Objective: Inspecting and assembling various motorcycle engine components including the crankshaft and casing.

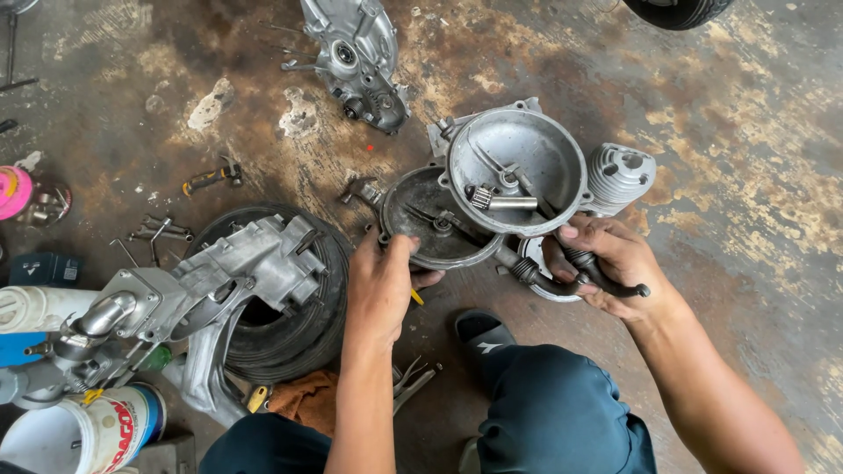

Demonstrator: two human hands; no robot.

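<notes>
My left hand [385, 279] grips the near rim of a dark, dirty round metal cover [430, 219] that lies on the floor. My right hand [606, 263] is closed around a black kick lever [562, 283] with a spring at its end. Above both hands sits a grey round engine cover [518, 167], open side up, with a short splined shaft [500, 200] lying inside it. A finned cylinder [620, 175] stands just right of that cover.
An engine casing [224, 281] rests on a black tyre [299, 325] at the left. Another casing half [360, 57] lies at the top. A hammer [211, 178], wrenches [162, 231], a white can [88, 434], an orange rag [303, 397] and my shoe [481, 329] are around.
</notes>
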